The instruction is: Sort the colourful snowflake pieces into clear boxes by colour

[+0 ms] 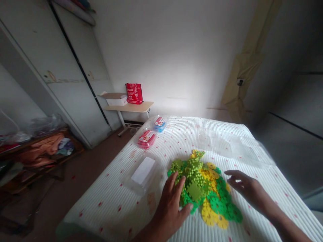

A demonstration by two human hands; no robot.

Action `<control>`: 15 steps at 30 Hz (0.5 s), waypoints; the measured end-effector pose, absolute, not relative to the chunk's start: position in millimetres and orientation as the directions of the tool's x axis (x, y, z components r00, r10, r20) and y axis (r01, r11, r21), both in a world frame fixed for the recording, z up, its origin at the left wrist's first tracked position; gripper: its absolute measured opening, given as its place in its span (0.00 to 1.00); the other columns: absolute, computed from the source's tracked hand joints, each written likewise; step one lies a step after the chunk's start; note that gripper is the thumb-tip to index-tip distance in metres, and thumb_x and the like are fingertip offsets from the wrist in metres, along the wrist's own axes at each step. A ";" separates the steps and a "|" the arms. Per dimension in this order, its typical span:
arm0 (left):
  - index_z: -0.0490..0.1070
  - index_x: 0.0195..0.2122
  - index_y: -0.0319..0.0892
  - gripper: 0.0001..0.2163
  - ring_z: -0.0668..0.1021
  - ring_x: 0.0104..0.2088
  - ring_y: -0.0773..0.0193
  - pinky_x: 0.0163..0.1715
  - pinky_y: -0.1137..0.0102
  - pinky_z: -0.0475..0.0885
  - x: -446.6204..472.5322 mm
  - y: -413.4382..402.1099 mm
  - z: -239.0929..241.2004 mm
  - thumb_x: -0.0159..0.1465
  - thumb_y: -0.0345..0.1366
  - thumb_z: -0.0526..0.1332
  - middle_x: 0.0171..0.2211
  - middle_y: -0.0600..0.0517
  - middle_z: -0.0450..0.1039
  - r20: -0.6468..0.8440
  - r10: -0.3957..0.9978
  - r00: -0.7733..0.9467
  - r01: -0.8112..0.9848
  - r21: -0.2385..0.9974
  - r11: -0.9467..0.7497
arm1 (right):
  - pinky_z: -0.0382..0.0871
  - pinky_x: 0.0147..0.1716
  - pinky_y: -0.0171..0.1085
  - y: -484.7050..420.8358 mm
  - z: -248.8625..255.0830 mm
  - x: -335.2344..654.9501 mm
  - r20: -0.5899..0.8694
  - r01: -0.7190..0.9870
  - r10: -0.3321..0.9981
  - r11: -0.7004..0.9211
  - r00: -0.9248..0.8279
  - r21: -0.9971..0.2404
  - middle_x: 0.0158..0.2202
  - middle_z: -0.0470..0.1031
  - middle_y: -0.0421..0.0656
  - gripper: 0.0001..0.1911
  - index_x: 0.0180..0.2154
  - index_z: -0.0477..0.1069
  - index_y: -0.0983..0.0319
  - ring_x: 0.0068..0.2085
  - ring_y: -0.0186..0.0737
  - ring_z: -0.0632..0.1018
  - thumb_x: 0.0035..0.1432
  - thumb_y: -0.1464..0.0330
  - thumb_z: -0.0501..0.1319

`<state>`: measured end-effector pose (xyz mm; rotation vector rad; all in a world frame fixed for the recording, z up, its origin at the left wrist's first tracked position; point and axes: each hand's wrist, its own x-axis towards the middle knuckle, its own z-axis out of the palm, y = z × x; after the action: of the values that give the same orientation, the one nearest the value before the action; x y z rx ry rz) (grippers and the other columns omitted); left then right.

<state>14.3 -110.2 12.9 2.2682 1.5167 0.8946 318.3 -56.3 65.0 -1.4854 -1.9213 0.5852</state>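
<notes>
A heap of plastic building pieces lies on the bed's striped cover. Light green toothed square pieces (194,191) make up its left and upper part. Dark green notched discs (217,203) and yellow notched discs (208,215) spread along the right and front. My left hand (170,201) rests at the heap's left edge, fingers spread over the light green squares, gripping nothing visible. Just right of the heap hovers my right hand (248,188), fingers slightly bent and parted, with nothing seen in it. A clear plastic box (142,173) with a white label lies left of my left hand.
Farther back on the bed's left sit a clear box of red pieces (146,138) and one of blue pieces (159,123). Clear empty trays (224,144) lie at the back right. Beyond the bed, a small table (136,107) holds a red bag (134,93) and a carton (116,99).
</notes>
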 end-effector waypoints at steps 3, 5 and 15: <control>0.51 0.61 0.47 0.27 0.57 0.61 0.50 0.57 0.55 0.61 -5.2 -92.1 35.1 0.61 0.40 0.55 0.63 0.43 0.49 0.393 0.898 0.197 0.766 0.510 -0.391 | 0.72 0.26 0.31 -55.2 62.2 319.0 0.256 0.691 0.956 0.280 -0.141 -0.666 0.32 0.78 0.44 0.17 0.40 0.73 0.58 0.29 0.38 0.79 0.55 0.55 0.56; 0.55 0.59 0.46 0.24 0.59 0.60 0.53 0.58 0.57 0.60 -29.4 -68.6 55.8 0.61 0.39 0.54 0.61 0.44 0.52 0.426 0.901 0.079 0.819 0.488 -0.302 | 0.73 0.26 0.31 -55.6 61.6 322.8 0.290 0.710 0.951 0.280 -0.111 -0.646 0.34 0.79 0.44 0.17 0.39 0.73 0.58 0.30 0.39 0.79 0.55 0.55 0.56; 0.50 0.61 0.50 0.44 0.54 0.60 0.37 0.54 0.51 0.58 -124.1 57.6 82.2 0.44 0.50 0.67 0.64 0.42 0.40 0.130 0.915 -0.381 0.841 0.460 0.285 | 0.75 0.30 0.34 -51.4 51.1 325.2 0.367 0.738 0.926 0.305 -0.084 -0.602 0.33 0.80 0.45 0.17 0.35 0.75 0.58 0.32 0.43 0.80 0.55 0.54 0.55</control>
<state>-124.1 57.6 82.2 1.6468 2.3858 0.6988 325.2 -51.4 51.1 -1.4827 -1.8690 0.3390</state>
